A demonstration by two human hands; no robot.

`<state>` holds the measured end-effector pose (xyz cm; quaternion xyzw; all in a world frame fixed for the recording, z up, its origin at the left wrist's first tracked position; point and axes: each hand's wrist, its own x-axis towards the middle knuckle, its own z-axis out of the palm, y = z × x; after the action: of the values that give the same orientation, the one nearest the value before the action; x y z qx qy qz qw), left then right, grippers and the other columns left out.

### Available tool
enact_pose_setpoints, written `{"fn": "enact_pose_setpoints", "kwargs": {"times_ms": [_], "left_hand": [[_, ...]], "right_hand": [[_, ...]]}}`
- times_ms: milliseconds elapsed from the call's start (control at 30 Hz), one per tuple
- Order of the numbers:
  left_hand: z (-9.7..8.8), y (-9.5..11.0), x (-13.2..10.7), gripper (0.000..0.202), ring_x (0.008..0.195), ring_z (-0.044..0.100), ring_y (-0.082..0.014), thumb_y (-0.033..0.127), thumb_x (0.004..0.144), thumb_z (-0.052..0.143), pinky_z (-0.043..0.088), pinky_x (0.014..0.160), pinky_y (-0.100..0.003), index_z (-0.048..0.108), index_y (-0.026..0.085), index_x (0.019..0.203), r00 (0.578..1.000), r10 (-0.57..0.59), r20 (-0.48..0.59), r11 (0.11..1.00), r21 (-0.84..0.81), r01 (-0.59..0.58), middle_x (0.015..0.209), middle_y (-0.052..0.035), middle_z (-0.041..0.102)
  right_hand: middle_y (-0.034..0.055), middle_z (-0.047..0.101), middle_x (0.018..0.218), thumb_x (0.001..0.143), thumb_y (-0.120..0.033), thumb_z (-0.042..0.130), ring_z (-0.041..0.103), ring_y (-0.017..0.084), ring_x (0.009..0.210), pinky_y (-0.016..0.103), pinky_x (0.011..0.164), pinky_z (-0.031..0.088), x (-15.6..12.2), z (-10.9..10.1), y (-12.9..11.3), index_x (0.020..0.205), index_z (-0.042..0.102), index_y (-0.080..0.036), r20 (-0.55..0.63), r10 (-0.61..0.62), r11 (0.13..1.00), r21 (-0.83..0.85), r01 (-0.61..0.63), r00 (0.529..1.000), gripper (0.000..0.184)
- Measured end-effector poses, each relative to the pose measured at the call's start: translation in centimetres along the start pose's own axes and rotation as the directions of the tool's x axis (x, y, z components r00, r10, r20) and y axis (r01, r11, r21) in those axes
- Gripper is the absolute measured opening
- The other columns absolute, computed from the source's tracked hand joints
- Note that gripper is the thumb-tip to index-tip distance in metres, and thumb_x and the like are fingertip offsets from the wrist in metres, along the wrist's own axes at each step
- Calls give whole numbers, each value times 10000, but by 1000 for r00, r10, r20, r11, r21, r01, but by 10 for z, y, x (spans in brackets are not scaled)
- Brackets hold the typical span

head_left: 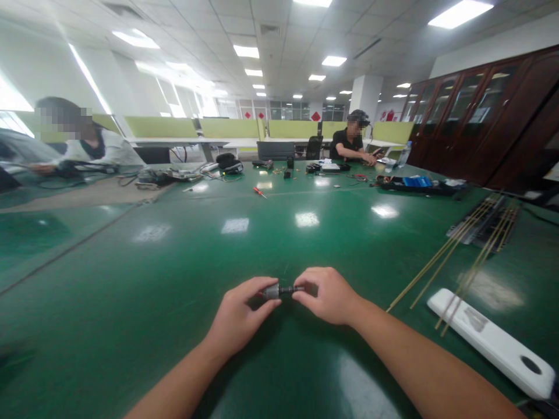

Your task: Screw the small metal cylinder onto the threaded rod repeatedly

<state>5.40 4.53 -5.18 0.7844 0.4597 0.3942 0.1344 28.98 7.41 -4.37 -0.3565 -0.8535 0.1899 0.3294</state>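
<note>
Low over the green table [187, 256], my two hands hold a small grey metal cylinder [271, 291] with a dark ridged shaft [287, 289] standing out of its right end. Its kind is not plain; it resembles a hole saw with its pilot bit. My left hand [242, 311] is closed around the cylinder, thumb below and fingers above, hiding most of its left end. The thumb and index finger of my right hand [329, 295] pinch the shaft's far end, covering the tip. The piece lies nearly level between both hands.
A white elongated case [493, 340] and several thin rods [441, 250] lie at right. A red screwdriver [259, 192] lies farther off. A black tray [414, 185] holds a blue item. One person [349, 142] sits across the table, another [94, 145] at the far left.
</note>
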Motion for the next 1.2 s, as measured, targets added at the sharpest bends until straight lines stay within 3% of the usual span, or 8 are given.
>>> {"fn": "enact_pose_setpoints", "kwargs": {"times_ms": [1200], "left_hand": [[-4, -1, 0, 285, 921, 698, -202, 342, 834, 706, 577, 851, -318, 700, 234, 1097, 1000, -27, -8, 1000, 15, 27, 1057, -48, 731]], "right_hand": [[19, 681, 818, 849, -258, 668, 615, 146, 748, 265, 718, 445, 0, -4, -1, 909, 705, -188, -2, 13, 1000, -3, -13, 1000, 99]]}}
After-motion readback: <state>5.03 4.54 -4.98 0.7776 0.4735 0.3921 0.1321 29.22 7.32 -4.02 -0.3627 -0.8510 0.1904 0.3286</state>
